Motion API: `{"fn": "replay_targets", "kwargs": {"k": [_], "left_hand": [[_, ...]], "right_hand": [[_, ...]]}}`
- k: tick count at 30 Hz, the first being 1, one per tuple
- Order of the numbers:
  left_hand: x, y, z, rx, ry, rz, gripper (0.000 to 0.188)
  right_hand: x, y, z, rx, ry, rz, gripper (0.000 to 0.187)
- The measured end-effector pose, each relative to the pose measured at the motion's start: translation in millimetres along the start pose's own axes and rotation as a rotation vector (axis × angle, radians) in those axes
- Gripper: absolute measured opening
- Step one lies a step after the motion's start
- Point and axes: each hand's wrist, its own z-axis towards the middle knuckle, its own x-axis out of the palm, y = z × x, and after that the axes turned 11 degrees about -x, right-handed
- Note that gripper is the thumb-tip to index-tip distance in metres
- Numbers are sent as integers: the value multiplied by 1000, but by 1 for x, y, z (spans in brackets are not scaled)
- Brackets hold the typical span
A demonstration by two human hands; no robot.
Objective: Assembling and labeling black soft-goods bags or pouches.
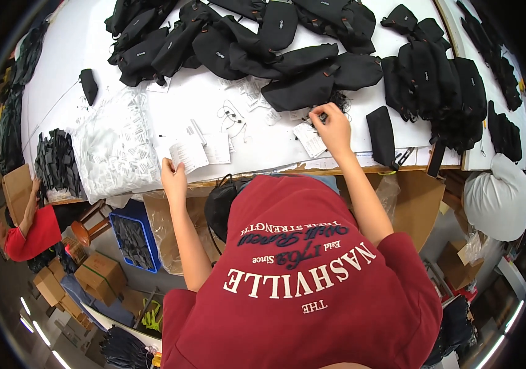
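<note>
"Head view: what's the left hand (175, 179) got?"

"White printed paper tag (188, 155), corner pinched, over the white table (186, 104). Right hand (335, 130): fingertips close together by tangled black cords (339, 100), can't tell if gripping."

"Clutter?"

"Black fabric pouches (217, 52) heaped beyond. Clear plastic bag (99, 189) stuffed with small white tags (121, 141); blue plastic crate (129, 211) holds black items (132, 240)."

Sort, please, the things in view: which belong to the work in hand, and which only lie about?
Probably in the work:
white tag, in left hand
black cords, near right hand
black pouches

Apparently only lying about:
blue crate
strapped cardboard box
white sack
</note>
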Motion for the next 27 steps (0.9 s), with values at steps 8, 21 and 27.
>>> {"fn": "replay_targets", "kwargs": {"k": [8,21,27], "left_hand": [[12,-132,-68,150,423,-460,45],[26,-176,-113,662,524,-528,9],[21,-175,-110,915,299,-430,27]], "right_hand": [[-76,64,10,189,-257,835,8],[-72,155,-5,31,-49,439,7],[-68,153,-2,95,56,531,7]]}}
